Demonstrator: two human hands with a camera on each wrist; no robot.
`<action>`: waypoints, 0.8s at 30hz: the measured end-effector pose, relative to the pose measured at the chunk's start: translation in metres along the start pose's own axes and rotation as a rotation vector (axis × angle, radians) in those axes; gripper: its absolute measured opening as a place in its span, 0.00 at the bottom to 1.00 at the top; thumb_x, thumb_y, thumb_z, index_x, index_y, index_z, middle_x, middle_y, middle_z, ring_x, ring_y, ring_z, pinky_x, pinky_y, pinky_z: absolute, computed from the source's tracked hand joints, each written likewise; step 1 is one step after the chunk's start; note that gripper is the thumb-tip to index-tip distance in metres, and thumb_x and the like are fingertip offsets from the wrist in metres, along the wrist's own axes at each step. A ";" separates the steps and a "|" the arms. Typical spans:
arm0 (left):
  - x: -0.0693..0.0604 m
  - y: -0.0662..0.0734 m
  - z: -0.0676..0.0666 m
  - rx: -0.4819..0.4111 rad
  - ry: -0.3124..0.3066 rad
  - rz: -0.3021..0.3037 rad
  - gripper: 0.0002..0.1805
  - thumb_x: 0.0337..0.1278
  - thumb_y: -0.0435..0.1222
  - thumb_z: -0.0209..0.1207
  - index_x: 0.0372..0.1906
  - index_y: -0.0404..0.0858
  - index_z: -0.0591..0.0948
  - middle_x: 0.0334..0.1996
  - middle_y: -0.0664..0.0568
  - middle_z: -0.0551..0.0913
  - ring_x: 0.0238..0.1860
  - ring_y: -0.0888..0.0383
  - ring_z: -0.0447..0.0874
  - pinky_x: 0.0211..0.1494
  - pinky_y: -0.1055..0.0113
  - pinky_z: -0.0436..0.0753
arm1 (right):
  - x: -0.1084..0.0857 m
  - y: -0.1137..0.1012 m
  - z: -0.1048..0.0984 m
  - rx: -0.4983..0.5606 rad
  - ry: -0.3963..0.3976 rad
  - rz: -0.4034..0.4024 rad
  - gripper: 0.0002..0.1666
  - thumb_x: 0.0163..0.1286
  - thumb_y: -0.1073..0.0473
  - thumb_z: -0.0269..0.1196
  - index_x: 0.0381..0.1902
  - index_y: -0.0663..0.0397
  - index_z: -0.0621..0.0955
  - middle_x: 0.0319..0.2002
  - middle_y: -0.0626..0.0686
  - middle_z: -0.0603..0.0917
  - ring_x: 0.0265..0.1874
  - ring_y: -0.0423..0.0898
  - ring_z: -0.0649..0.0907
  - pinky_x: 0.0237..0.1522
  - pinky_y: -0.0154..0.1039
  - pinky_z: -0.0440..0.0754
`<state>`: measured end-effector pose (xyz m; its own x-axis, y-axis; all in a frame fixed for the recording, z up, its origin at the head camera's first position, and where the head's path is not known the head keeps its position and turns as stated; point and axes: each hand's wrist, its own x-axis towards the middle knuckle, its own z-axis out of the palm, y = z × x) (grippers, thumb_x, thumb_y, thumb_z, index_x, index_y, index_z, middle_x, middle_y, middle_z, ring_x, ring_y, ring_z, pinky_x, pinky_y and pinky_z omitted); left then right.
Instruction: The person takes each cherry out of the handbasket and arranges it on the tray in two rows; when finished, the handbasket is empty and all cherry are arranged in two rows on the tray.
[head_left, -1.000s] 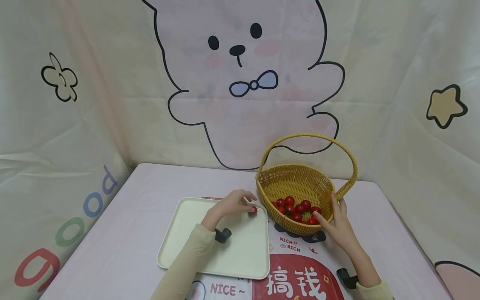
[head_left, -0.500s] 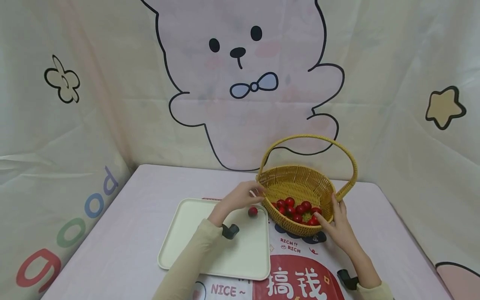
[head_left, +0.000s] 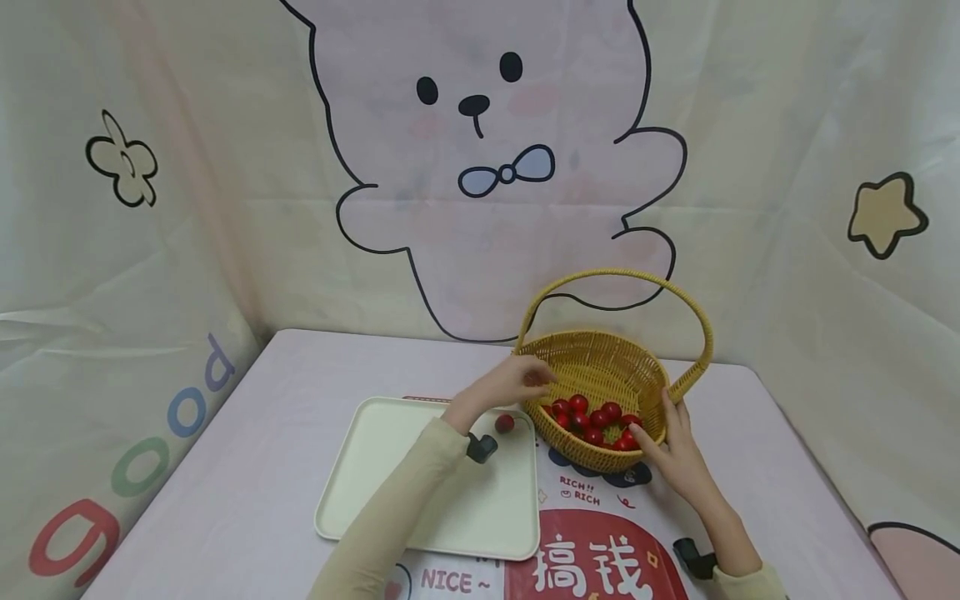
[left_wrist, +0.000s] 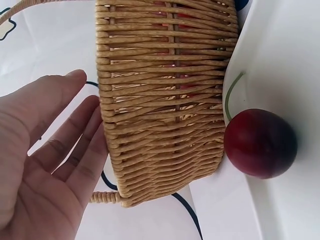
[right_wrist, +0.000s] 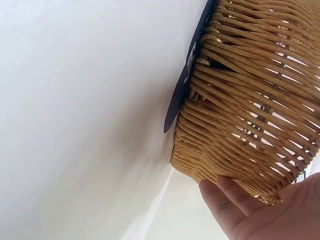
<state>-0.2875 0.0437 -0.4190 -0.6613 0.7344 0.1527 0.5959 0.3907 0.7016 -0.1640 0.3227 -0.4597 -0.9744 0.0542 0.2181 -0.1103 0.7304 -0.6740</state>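
A yellow woven basket (head_left: 585,354) with a tall handle holds several red cherries (head_left: 580,421) at its front. Over the basket's left rim is my left hand (head_left: 513,381), fingers relaxed and apart; the left wrist view shows this hand (left_wrist: 55,160) beside the wicker with nothing in it. One dark red cherry (head_left: 505,423) with a green stem (left_wrist: 228,97) lies at the back right corner of the cream tray (head_left: 450,533). My right hand (head_left: 681,458) rests against the basket's right side, thumb at the front rim, fingers (right_wrist: 220,200) on the wicker.
The tray stands directly left of the basket. A printed mat (head_left: 600,550) with red and white lettering lies on the white table (head_left: 247,467). Behind the table hangs a cloth backdrop (head_left: 480,250) with a cartoon bear.
My left hand has moved right and away from the cherry on the tray, which it touched earlier, up to the basket's left rim. My right hand and the basket stay in place.
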 end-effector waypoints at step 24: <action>0.039 0.003 -0.003 0.151 -0.364 -0.120 0.13 0.56 0.31 0.60 0.47 0.38 0.80 0.39 0.54 0.80 0.40 0.63 0.75 0.43 0.75 0.76 | 0.001 0.003 0.000 -0.014 -0.016 0.005 0.53 0.66 0.46 0.56 0.72 0.57 0.38 0.71 0.65 0.36 0.62 0.75 0.57 0.52 0.67 0.65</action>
<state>-0.3130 0.0722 -0.4085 -0.5419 0.8164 -0.1997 0.6023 0.5429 0.5852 -0.1649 0.3252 -0.4615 -0.9779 0.0468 0.2036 -0.1031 0.7394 -0.6653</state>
